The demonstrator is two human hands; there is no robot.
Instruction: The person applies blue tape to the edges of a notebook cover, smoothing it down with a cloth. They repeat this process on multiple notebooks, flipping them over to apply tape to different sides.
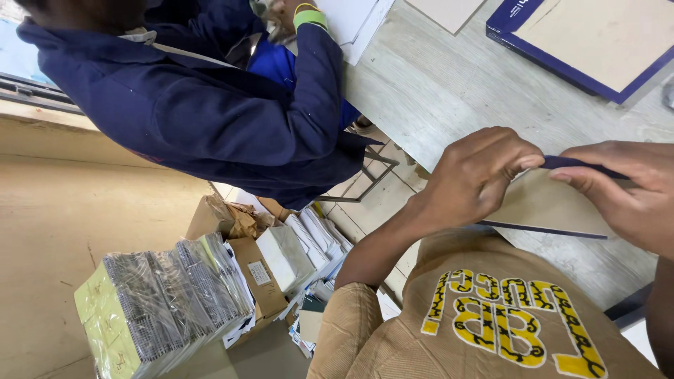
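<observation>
Your left hand [474, 175] pinches the navy edge of a board cover [544, 203] at right of centre. Your right hand [625, 189], at the right edge, grips the same edge from the other side. The cover lies flat on the grey table [449, 91]. A second navy-bordered cover [597, 42] sits upper right. At lower left, wrapped yellow-green stacks [154, 309] stand beside brown cartons [260, 274]. A co-worker's navy jacket [203, 105] fills the upper left.

The left hand [477, 175] and right hand [621, 186] pinch what looks like a navy-edged board cover [544, 207] on the table [435, 84].
</observation>
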